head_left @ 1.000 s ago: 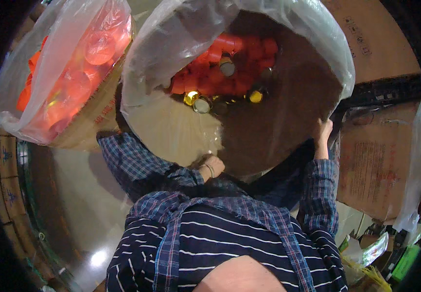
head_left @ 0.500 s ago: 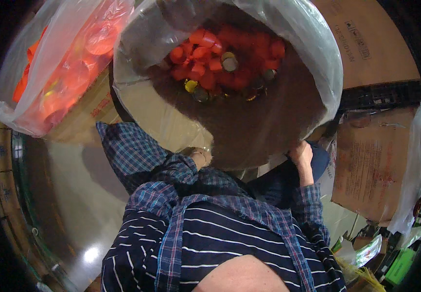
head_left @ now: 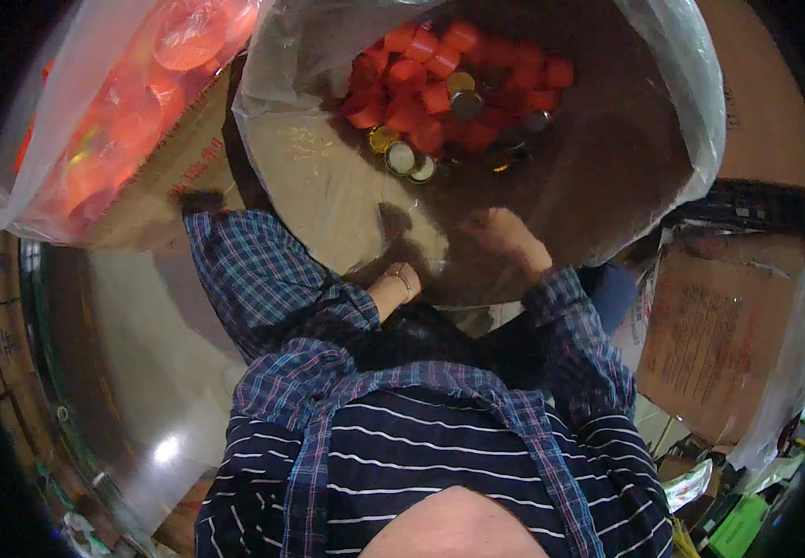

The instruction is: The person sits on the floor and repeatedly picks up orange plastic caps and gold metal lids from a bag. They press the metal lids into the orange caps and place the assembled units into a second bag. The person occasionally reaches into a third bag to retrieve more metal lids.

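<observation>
Across the front of me stands a large round container lined with clear plastic (head_left: pixel 328 200). Deep inside it lies a heap of orange-red caps (head_left: pixel 407 79), with several gold and silver round lids (head_left: pixel 401 158) among them. My left hand (head_left: pixel 401 283) is curled closed at the container's near rim; what it may hold does not show. Over the near inside of the container, to the right of the left hand, hovers my right hand (head_left: pixel 509 234), apart from the caps. Its fingers point left and are smeared by motion, so their grip is unclear.
At the upper left, a clear plastic bag of orange-red pieces (head_left: pixel 133 139) rests by a cardboard box (head_left: pixel 165 177). Another carton (head_left: pixel 714 325) stands on the right, partly covered by plastic sheeting (head_left: pixel 784 372). A green box (head_left: pixel 739 525) lies at the lower right.
My right hand has left the container's near right rim and moved up and left over its inside. My left hand has risen slightly to the right. The heap's caps and lids have shifted.
</observation>
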A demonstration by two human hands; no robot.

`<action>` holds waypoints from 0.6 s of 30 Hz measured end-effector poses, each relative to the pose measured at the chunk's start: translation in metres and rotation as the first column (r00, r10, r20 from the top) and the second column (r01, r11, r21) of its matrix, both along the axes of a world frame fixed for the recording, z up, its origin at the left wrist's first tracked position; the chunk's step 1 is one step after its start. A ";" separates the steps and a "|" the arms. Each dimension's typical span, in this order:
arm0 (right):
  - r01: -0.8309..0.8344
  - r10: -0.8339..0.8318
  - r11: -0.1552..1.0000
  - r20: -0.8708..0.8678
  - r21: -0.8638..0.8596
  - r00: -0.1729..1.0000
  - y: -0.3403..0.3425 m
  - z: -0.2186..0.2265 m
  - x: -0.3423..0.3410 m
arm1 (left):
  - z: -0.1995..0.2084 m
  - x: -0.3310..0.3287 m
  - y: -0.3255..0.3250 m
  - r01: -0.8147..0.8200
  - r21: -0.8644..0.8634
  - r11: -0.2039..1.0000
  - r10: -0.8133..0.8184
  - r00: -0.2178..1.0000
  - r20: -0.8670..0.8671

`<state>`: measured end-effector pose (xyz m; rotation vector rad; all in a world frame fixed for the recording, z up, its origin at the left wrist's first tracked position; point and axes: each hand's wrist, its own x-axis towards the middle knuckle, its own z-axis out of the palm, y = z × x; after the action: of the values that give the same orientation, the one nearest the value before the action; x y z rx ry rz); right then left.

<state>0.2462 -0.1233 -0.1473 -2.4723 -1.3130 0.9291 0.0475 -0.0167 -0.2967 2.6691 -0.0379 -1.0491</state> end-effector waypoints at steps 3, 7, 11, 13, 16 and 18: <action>-0.018 0.035 0.985 0.094 -0.172 0.995 -0.006 -0.049 0.047 | -0.002 0.010 0.000 -0.066 -0.056 0.996 0.061 0.995 -0.078; 0.083 -0.078 0.991 0.045 -0.103 0.996 -0.034 -0.116 0.037 | 0.013 0.024 0.005 -0.134 -0.100 0.986 0.120 0.983 -0.137; 0.232 -0.223 0.972 -0.138 0.048 0.965 -0.042 -0.158 0.016 | 0.021 0.026 0.011 -0.180 -0.129 0.975 0.156 0.972 -0.175; 0.295 -0.266 0.946 -0.202 0.135 0.943 -0.038 -0.176 0.021 | 0.018 0.028 0.013 -0.201 -0.138 0.970 0.173 0.966 -0.194; 0.185 -0.196 0.980 -0.233 -0.068 0.952 -0.025 -0.211 0.063 | 0.012 0.034 0.017 -0.231 -0.148 0.961 0.195 0.955 -0.224; -0.023 0.024 1.000 0.135 -0.010 0.991 -0.016 -0.241 0.088 | 0.012 0.035 0.018 -0.253 -0.155 0.955 0.214 0.948 -0.235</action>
<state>0.3340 -0.1395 -0.3887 -2.5718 -1.3845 0.7856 0.0828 0.0010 -0.2849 2.3140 0.2113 -1.1861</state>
